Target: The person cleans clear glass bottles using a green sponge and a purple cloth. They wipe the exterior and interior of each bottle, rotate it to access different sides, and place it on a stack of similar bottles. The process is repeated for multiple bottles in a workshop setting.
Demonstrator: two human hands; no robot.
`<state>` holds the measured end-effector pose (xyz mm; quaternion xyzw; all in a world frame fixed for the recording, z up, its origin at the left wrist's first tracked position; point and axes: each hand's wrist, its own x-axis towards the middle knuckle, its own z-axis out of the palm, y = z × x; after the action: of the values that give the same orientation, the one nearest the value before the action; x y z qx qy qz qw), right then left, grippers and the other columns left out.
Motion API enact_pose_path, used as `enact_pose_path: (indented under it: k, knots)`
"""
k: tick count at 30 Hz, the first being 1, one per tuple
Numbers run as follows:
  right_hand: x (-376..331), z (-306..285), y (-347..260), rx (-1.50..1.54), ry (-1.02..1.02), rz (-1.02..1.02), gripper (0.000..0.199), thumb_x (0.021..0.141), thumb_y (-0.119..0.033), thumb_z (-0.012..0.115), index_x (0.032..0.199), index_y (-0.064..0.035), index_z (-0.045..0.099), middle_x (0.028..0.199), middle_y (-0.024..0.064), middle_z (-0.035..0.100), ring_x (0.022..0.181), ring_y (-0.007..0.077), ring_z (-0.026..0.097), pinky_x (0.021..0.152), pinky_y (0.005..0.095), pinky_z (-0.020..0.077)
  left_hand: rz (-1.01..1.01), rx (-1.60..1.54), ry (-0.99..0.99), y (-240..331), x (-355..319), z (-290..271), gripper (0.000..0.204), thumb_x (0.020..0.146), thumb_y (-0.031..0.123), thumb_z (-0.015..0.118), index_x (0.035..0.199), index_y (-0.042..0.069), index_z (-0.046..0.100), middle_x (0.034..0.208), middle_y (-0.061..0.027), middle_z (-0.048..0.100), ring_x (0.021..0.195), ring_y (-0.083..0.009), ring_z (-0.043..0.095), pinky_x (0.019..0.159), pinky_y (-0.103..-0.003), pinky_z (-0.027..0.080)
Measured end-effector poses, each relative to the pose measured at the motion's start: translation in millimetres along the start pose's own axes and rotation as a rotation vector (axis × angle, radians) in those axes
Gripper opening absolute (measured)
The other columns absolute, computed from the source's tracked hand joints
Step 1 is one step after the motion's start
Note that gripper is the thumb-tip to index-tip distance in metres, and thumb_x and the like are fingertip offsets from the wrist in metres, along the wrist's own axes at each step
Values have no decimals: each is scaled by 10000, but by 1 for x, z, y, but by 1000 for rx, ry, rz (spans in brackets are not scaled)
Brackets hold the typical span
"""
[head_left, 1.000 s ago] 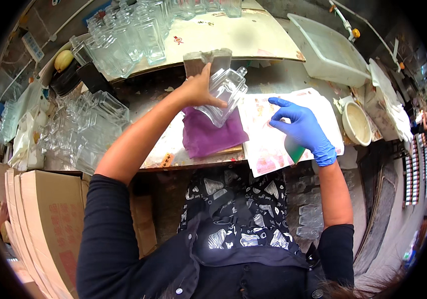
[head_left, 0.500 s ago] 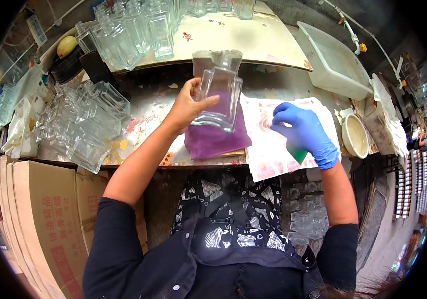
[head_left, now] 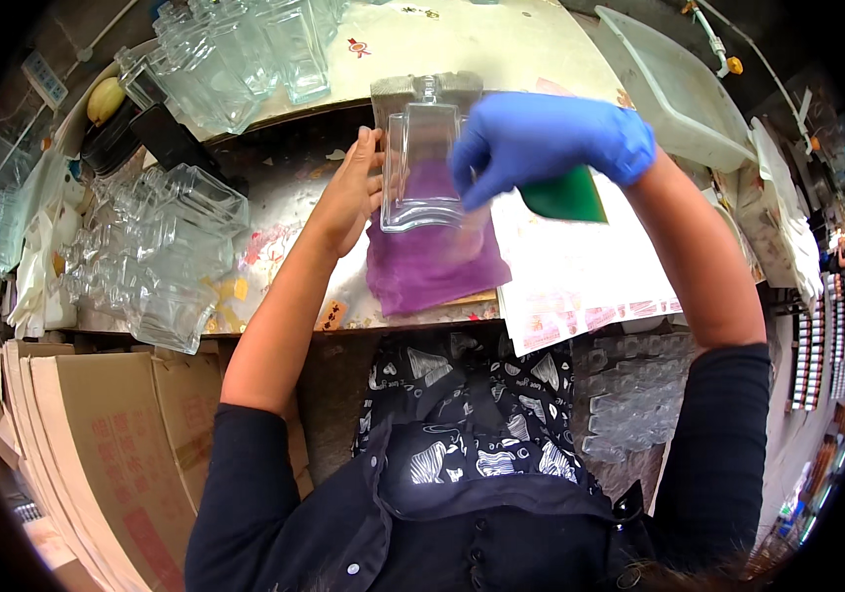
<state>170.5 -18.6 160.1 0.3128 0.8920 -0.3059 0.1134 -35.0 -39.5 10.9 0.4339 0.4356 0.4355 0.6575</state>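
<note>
A clear rectangular glass bottle [head_left: 429, 138] with a short neck lies on a purple cloth [head_left: 432, 271], its neck toward a grey block-like rest [head_left: 393, 91]. Along its left side stands my bare left hand [head_left: 345, 192], open, fingers stretched and their tips against the glass. My right hand [head_left: 541, 143], in a blue glove and smeared by motion, is over the bottle's right edge. Tucked under its palm is a flat green scraper-like piece [head_left: 568, 197]. A pale blur below the right fingertips is too faint to name.
Printed paper sheets [head_left: 590, 266] lie right of the cloth. Many clear bottles are heaped at the left [head_left: 161, 247], and others stand on the raised board [head_left: 462, 49] behind. A translucent plastic tub [head_left: 674, 89] is at the back right. Cardboard boxes [head_left: 97, 434] stand lower left.
The bottle has come down onto the purple cloth and straightened. My left hand has loosened from around it to its side. My right hand has moved left from the paper to the bottle.
</note>
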Motion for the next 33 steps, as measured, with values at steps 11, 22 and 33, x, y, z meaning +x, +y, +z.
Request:
enact_pose_path:
  k: [11, 22, 33]
  knots:
    - [69, -10, 68, -216, 511, 20, 334, 756, -320, 737, 924, -40, 661, 813, 131, 665, 714, 260, 612, 695, 354, 499, 40, -125, -115, -16, 3, 1, 633, 981, 321, 502, 1467, 7, 244, 1408, -135, 397, 1306, -234, 404, 1089, -350, 320]
    - [18, 126, 70, 818, 759, 435, 622, 838, -585, 613, 1070, -12, 682, 806, 83, 662, 730, 145, 611, 713, 285, 489, 23, -73, -131, -17, 3, 20, 724, 828, 146, 714, 1410, 9, 305, 1311, -152, 487, 1205, -228, 492, 1022, -347, 391]
    - [24, 139, 66, 854, 758, 462, 594, 788, -555, 686, 1054, -24, 686, 879, 93, 684, 810, 153, 638, 768, 285, 492, 118, 152, 145, -6, 30, 29, 899, 778, 397, 776, 1365, -67, 278, 1278, -242, 459, 1143, -250, 530, 898, -325, 492]
